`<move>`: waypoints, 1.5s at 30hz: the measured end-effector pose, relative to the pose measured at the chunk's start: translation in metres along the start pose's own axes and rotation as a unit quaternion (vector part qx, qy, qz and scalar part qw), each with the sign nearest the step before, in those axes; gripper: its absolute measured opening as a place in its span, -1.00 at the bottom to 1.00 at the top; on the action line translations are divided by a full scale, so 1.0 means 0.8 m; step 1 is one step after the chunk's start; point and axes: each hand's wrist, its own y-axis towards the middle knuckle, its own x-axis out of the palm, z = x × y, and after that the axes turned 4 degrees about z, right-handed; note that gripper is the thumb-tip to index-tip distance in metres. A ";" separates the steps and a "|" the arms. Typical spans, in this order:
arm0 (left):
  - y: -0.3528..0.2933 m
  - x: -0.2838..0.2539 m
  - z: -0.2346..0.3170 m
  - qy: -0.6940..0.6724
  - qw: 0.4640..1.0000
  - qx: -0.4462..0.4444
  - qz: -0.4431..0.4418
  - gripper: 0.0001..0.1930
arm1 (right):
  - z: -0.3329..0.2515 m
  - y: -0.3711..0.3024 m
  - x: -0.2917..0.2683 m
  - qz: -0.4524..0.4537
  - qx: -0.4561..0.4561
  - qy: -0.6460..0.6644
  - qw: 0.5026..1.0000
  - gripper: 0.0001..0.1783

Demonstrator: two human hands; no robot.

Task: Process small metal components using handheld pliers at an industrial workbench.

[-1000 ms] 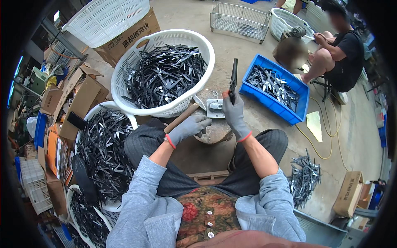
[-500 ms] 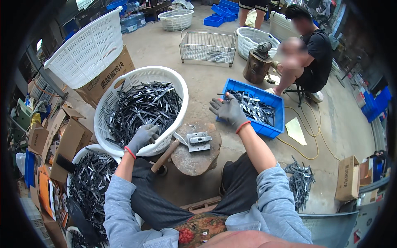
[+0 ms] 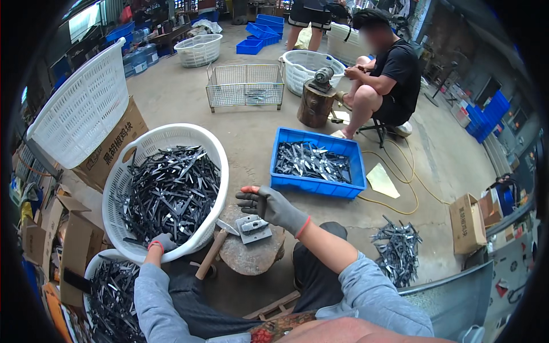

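My left hand (image 3: 164, 242), in a grey glove, reaches over the near rim of a white plastic basket (image 3: 223, 171). It touches a heap of dark, narrow metal blades (image 3: 174, 194); its fingertips are small and partly hidden among them. Above a wooden stump (image 3: 249, 260) hovers my right hand (image 3: 277, 209), gloved, fingers loosely stretched and nothing visible in them; one fingertip is reddish. Just below it, a steel block fixture (image 3: 253, 230) sits on the stump. Beside the fixture lies a hammer (image 3: 211, 255), its wooden handle sticking out toward my left knee.
A blue bin (image 3: 320, 187) of blades stands ahead. More blades lie in a second basket (image 3: 114, 297) and in a floor pile (image 3: 396, 251). Farther off are a wire basket (image 3: 245, 88), a motor on a stump (image 3: 314, 108), a seated person (image 3: 394, 74) and a yellow cable (image 3: 409, 177).
My right hand has come back from the blue bin to above the stump; the dark blade it held is gone from it. My left hand has moved down to the blades at the basket's near side.
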 end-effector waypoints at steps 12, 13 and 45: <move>0.044 -0.008 0.006 0.006 0.977 -0.053 0.207 -0.55 | 0.005 0.007 0.017 -0.015 -0.020 -0.033 0.999 -0.67; 0.049 -0.008 0.006 0.038 0.971 -0.028 0.235 -0.53 | 0.006 0.009 0.016 -0.009 -0.017 -0.030 0.999 -0.67; 0.142 0.018 -0.037 0.102 0.942 0.011 0.320 -0.81 | 0.022 0.011 0.021 -0.007 -0.029 -0.060 0.998 -0.64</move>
